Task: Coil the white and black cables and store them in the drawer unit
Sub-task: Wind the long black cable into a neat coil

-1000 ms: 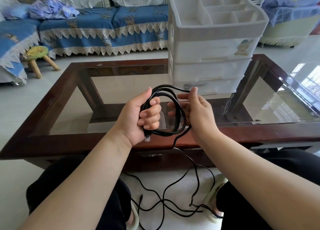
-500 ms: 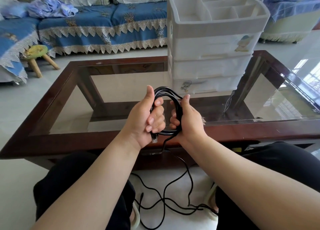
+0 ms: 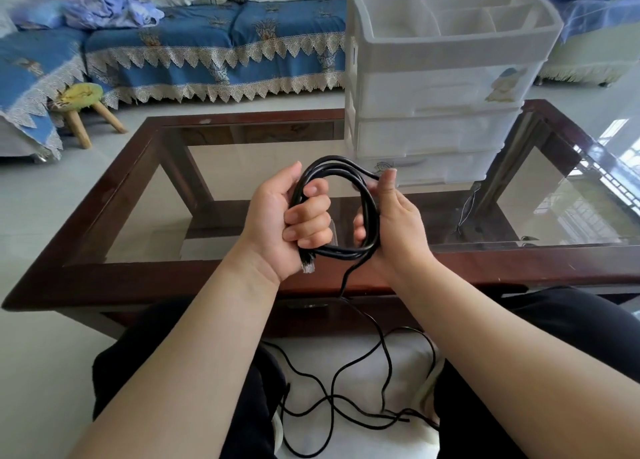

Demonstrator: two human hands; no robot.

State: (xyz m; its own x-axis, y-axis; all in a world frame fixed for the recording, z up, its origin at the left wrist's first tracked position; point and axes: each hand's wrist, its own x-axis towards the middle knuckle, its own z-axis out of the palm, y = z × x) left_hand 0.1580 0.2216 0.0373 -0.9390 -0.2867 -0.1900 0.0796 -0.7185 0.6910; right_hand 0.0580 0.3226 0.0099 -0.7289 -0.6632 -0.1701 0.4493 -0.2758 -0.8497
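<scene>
I've got the black cable [image 3: 341, 176] up in front of me, wound into a few loops above the near edge of the surface [image 3: 194, 275]. My left hand [image 3: 287, 221] is wrapped tight around the left side of the coil, fingers curled over the strands, thumb up along the outside. The clear plug [image 3: 308, 264] pokes out below that fist. My right hand [image 3: 394, 223] holds the right side of the coil: thumb up near the top of the loop, fingers curled behind the strands lower down.

From the bottom of the coil one loose strand drops past the near edge of the surface and down to the floor [image 3: 41, 354], where the rest of the cable lies in slack tangled curves between my knees.

The drawer unit [image 3: 440, 88] stands on the far right part of the surface, well apart from the coil. Its three drawers are all pushed in, and the divided tray on top faces up. I can't see the white cable for certain from here.

Beyond the far edge there's a blue sofa [image 3: 214, 50] with lace trim and a small stool [image 3: 81, 102] on the floor to the left.
</scene>
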